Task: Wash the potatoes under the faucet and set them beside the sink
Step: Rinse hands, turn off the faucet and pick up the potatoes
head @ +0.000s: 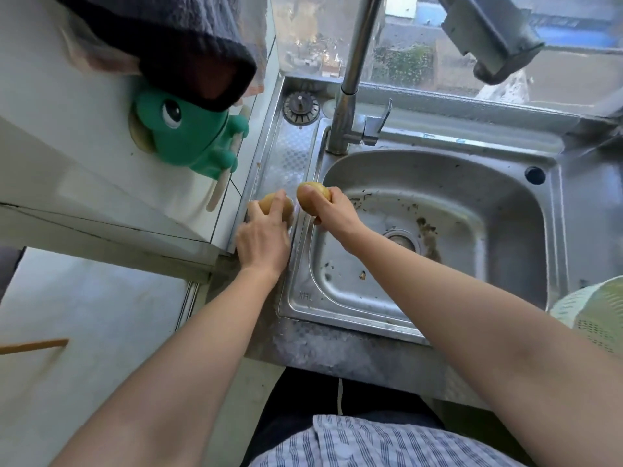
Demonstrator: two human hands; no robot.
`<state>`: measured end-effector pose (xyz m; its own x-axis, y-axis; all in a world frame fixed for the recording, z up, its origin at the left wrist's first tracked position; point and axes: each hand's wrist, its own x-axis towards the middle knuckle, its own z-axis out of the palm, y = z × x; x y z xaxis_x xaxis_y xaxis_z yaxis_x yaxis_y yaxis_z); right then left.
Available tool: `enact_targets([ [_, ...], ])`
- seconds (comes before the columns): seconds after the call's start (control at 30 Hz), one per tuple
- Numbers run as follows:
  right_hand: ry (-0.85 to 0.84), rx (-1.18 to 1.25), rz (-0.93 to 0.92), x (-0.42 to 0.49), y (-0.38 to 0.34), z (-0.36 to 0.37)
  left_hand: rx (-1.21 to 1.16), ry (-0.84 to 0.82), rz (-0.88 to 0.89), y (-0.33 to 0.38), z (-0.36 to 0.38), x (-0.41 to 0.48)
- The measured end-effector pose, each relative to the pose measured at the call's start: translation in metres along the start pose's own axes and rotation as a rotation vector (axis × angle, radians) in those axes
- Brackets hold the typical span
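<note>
Head view: washing is looking done.
Left hand [263, 239] is gripping one potato [287, 207], right hand [335, 215] another potato [306, 204], beside the sink [472, 183], unreleased.

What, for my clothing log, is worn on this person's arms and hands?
Nothing is worn on either: the left hand and right hand show no gloves, rings or watch, and both forearms are bare, with no sleeves in view. Only a blue-and-white striped shirt shows, at the picture's bottom edge.

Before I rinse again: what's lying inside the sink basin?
Inside the sink basin only scattered dirt specks and the drain show. The right forearm covers part of the drain and the floor beneath it, so that strip cannot be checked.
</note>
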<state>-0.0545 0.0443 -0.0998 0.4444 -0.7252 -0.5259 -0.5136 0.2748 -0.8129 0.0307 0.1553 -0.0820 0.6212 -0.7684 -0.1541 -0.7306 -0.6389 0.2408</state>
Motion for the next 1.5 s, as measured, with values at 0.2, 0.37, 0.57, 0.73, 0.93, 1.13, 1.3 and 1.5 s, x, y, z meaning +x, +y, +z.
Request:
enact_targets([
  [0.2, 0.126, 0.137, -0.049, -0.035, -0.010, -0.054, -0.180, 0.026, 0.167, 0.061, -0.030, 0.008],
  [0.37, 0.368, 0.215, -0.119, -0.085, -0.013, -0.150, -0.371, -0.042, 0.364, 0.159, -0.047, 0.002],
  [0.57, 0.690, 0.287, -0.128, -0.170, 0.021, -0.262, -0.623, -0.189, 0.574, 0.285, -0.044, -0.058],
  [0.73, 0.861, 0.223, 0.002, -0.238, 0.092, -0.318, -0.523, -0.308, 0.740, 0.357, -0.021, -0.128],
  [0.93, 0.683, 0.045, 0.317, -0.272, 0.177, -0.333, -0.307, -0.408, 0.790, 0.384, 0.028, -0.195],
  [1.13, 0.628, -0.207, 0.339, -0.264, 0.205, -0.329, -0.139, -0.428, 0.714, 0.386, 0.074, -0.218],
  [1.3, 0.634, -0.389, 0.310, -0.263, 0.219, -0.332, -0.053, -0.432, 0.687, 0.383, 0.093, -0.222],
  [1.5, 0.599, -0.456, 0.279, -0.259, 0.217, -0.340, 0.078, -0.443, 0.681, 0.386, 0.090, -0.213],
])
